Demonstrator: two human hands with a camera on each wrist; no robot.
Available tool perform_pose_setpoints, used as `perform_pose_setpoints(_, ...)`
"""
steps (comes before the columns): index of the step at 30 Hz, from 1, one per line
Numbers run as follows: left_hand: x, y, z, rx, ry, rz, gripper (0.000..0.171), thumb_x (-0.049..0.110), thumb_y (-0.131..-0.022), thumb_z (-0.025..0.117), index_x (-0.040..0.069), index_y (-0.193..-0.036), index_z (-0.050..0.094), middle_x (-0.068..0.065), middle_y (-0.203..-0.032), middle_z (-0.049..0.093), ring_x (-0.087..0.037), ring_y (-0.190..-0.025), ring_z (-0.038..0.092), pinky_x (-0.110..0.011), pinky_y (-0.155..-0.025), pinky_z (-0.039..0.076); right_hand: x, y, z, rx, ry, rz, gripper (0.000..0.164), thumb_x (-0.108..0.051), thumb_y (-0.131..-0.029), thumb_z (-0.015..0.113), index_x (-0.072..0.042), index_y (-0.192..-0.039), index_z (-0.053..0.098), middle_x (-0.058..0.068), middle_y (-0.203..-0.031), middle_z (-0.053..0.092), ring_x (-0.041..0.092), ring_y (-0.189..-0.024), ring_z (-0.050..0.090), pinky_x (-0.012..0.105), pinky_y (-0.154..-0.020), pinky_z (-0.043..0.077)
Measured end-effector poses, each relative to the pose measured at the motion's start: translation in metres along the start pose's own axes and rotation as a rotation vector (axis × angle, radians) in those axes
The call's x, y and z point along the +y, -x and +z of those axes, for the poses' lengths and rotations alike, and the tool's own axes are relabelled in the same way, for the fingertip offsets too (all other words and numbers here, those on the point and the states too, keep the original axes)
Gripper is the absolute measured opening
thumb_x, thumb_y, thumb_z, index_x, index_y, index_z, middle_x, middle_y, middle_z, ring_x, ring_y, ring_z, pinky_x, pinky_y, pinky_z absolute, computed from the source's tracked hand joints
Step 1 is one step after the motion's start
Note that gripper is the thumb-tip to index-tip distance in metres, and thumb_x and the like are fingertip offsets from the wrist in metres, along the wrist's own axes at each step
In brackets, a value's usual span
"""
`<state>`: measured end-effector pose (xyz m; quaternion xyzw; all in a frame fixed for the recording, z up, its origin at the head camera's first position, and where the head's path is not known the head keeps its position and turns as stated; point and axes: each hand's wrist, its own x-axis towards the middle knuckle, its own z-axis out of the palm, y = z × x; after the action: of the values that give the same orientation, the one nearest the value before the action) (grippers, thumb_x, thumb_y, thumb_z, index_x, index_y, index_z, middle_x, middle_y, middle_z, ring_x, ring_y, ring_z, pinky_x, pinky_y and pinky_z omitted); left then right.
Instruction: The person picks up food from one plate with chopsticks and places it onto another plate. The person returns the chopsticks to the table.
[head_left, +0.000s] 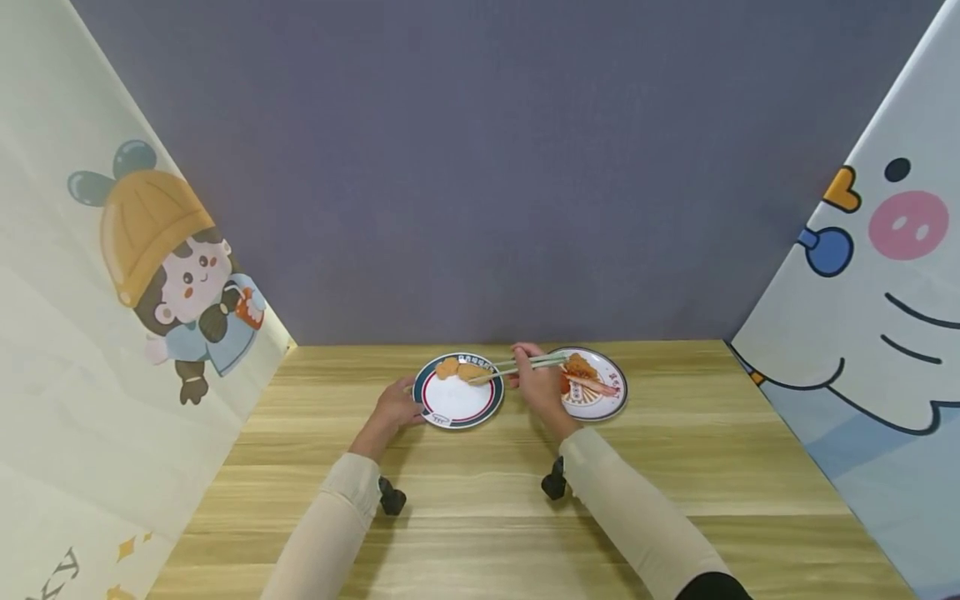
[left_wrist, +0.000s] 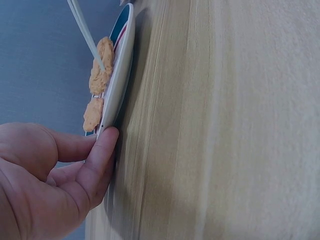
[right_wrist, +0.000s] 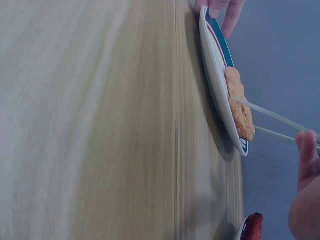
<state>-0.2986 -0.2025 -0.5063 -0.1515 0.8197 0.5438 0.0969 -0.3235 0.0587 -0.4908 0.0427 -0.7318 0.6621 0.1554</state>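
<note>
My left hand pinches the left rim of a white plate with a green and red border, thumb above and fingers below. Two golden-brown fried pieces lie at the plate's far side, a smaller one and a longer one. In my right hand I hold a pair of pale chopsticks. Their tips are at the longer piece, one on each side of it in the right wrist view; whether they squeeze it I cannot tell.
Right of my right hand stands a second white plate. It bears a fried piece, a long pinkish-red piece and a dark red one. The wooden table ends at a grey back wall, with printed panels at both sides.
</note>
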Motion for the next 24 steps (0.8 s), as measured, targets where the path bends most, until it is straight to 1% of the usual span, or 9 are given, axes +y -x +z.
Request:
perform_pose_setpoints(3, -0.001, -0.001, 0.001, 0.002, 0.003, -0.001, 0.076, -0.014, -0.086, 0.062, 0.005, -0.156, 0.038, -0.03, -0.14, 0.054, -0.023, -0.085, 0.07, -0.027, -0.067, 0.065, 0.005, 0.001, 0.002, -0.026, 0.02, -0.018, 0.024, -0.013, -0.102, 0.056, 0.002, -0.111, 0.071, 0.028, -0.084, 0.069, 0.045, -0.063, 0.07, 0.061, -0.058, 0.061)
perform_pose_setpoints(6, -0.001, -0.002, 0.001, 0.003, 0.014, -0.004, 0.077, -0.014, -0.086, 0.061, 0.005, -0.156, 0.038, -0.03, -0.141, 0.054, -0.024, -0.086, 0.07, -0.027, -0.068, 0.065, 0.009, 0.0, 0.002, -0.025, 0.03, -0.006, 0.025, -0.014, -0.103, 0.055, 0.004, -0.112, 0.071, 0.037, -0.092, 0.069, 0.044, -0.063, 0.072, 0.056, -0.057, 0.062)
perform_pose_setpoints(10, -0.001, -0.003, 0.001, 0.005, 0.02, -0.011, 0.077, -0.014, -0.086, 0.061, 0.006, -0.156, 0.037, -0.029, -0.141, 0.054, -0.024, -0.086, 0.07, -0.027, -0.067, 0.065, 0.011, -0.001, 0.003, 0.009, 0.002, 0.025, 0.028, -0.015, -0.103, 0.054, 0.005, -0.113, 0.07, 0.039, -0.096, 0.068, 0.043, -0.065, 0.072, 0.057, -0.06, 0.062)
perform_pose_setpoints(11, -0.001, -0.003, 0.001, 0.004, 0.018, -0.008, 0.077, -0.014, -0.086, 0.061, 0.005, -0.156, 0.037, -0.03, -0.141, 0.054, -0.024, -0.087, 0.07, -0.027, -0.067, 0.065, 0.011, 0.0, 0.003, 0.018, -0.006, 0.03, 0.029, -0.016, -0.103, 0.054, 0.006, -0.114, 0.07, 0.039, -0.098, 0.068, 0.044, -0.066, 0.072, 0.058, -0.062, 0.062)
perform_pose_setpoints(14, -0.001, -0.003, 0.0, 0.006, 0.019, -0.01, 0.077, -0.014, -0.086, 0.061, 0.006, -0.157, 0.037, -0.029, -0.141, 0.054, -0.025, -0.087, 0.07, -0.027, -0.067, 0.065, 0.012, 0.0, 0.005, 0.04, -0.015, 0.045, 0.029, -0.017, -0.103, 0.055, 0.004, -0.115, 0.071, 0.037, -0.101, 0.068, 0.042, -0.066, 0.073, 0.059, -0.064, 0.062)
perform_pose_setpoints(17, 0.0, -0.002, 0.001, 0.002, 0.017, -0.006, 0.077, -0.014, -0.086, 0.061, 0.005, -0.156, 0.037, -0.03, -0.141, 0.054, -0.024, -0.089, 0.07, -0.027, -0.068, 0.065, 0.013, 0.001, 0.006, 0.061, -0.023, 0.054, 0.029, -0.017, -0.102, 0.055, 0.003, -0.116, 0.071, 0.034, -0.102, 0.069, 0.036, -0.062, 0.073, 0.061, -0.063, 0.062)
perform_pose_setpoints(18, 0.0, -0.002, 0.001, 0.002, 0.018, -0.009, 0.077, -0.013, -0.086, 0.061, 0.006, -0.156, 0.037, -0.029, -0.141, 0.055, -0.024, -0.089, 0.07, -0.026, -0.068, 0.065, 0.013, 0.001, 0.007, 0.069, -0.021, 0.059, 0.029, -0.017, -0.102, 0.055, 0.002, -0.116, 0.071, 0.032, -0.102, 0.07, 0.031, -0.06, 0.073, 0.061, -0.063, 0.061)
perform_pose_setpoints(22, 0.0, -0.002, 0.001, 0.004, 0.007, -0.002, 0.077, -0.013, -0.086, 0.061, 0.006, -0.156, 0.037, -0.029, -0.14, 0.055, -0.024, -0.088, 0.069, -0.026, -0.068, 0.065, 0.014, 0.002, 0.006, 0.08, -0.052, 0.064, 0.03, -0.017, -0.102, 0.054, 0.003, -0.118, 0.07, 0.036, -0.104, 0.068, 0.021, -0.055, 0.072, 0.064, -0.063, 0.06)
perform_pose_setpoints(24, 0.0, -0.002, 0.001, 0.006, 0.004, 0.0, 0.077, -0.014, -0.086, 0.06, 0.005, -0.157, 0.037, -0.03, -0.14, 0.055, -0.023, -0.087, 0.069, -0.026, -0.067, 0.065, 0.015, 0.001, 0.006, 0.089, -0.064, 0.069, 0.03, -0.017, -0.102, 0.055, 0.003, -0.118, 0.07, 0.036, -0.104, 0.068, 0.018, -0.053, 0.071, 0.063, -0.063, 0.06)
